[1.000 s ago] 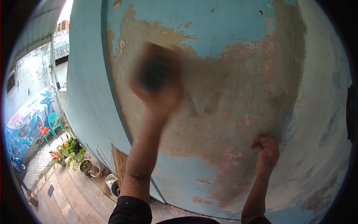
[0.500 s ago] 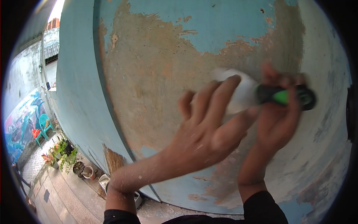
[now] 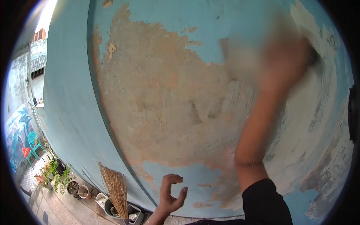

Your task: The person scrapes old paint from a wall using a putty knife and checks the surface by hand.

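My right hand (image 3: 283,62), smeared by motion, is raised at the upper right and closed round the handle of a putty knife. The wide pale blade of the putty knife (image 3: 242,62) points left, over the edge between blue paint and bare plaster on the wall (image 3: 161,82); contact with the surface cannot be told. Dark marks show on the plaster below the blade. Low in the middle, my left hand (image 3: 171,197) holds nothing, its fingers curved and apart from the thumb, in front of a blue painted patch.
At lower left a straw broom (image 3: 114,187) leans among buckets (image 3: 109,206) and a grey container (image 3: 135,214). Potted plants (image 3: 56,170) line the wall's foot farther off. Beyond them stands a green chair (image 3: 34,140). A raised edge (image 3: 98,90) runs down the wall.
My right hand has moved up with the putty knife. My left hand has dropped away from the blade to the lower middle. Dark marks now show on the plaster.
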`<state>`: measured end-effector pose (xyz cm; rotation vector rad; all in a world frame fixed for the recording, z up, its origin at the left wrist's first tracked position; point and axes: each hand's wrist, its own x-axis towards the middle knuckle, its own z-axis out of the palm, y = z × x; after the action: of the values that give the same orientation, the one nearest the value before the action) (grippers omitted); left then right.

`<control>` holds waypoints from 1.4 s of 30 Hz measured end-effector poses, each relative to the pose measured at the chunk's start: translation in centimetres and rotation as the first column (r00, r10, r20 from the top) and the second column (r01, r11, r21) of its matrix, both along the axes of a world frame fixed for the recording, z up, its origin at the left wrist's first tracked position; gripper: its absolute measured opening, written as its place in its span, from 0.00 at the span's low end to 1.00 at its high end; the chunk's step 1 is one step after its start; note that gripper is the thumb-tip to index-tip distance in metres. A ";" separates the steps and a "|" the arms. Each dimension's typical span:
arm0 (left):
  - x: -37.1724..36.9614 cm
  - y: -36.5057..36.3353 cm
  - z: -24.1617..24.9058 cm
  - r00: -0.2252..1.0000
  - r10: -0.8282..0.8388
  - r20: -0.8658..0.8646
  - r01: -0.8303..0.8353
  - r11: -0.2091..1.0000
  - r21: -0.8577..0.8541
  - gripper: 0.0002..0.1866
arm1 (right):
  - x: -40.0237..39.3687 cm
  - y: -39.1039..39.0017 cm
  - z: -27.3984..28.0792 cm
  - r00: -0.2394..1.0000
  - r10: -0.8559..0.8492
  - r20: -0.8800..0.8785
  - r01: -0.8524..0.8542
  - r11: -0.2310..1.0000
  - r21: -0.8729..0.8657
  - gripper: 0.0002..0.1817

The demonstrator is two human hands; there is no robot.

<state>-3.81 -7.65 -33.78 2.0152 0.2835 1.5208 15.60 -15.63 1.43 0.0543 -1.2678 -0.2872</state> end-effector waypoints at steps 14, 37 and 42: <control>0.3 0.2 -1.1 0.990 -0.138 -0.038 0.133 0.984 -0.116 0.08 | 2.9 -2.9 0.8 0.992 0.051 0.111 -0.057 0.997 0.053 0.21; 0.9 -1.1 -2.9 0.993 -0.112 0.035 0.118 0.951 -0.286 0.09 | 5.6 -1.6 2.4 0.997 -0.035 -0.075 0.024 0.991 -0.135 0.20; 1.6 -1.4 -2.7 0.987 -0.160 0.027 0.162 0.954 -0.253 0.09 | 5.6 0.8 3.0 0.998 -0.054 -0.041 0.048 0.992 -0.120 0.20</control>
<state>-2.18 -9.07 -36.50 1.7861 0.2886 1.3175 21.22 -14.84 4.41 -0.0865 -1.2418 -0.2548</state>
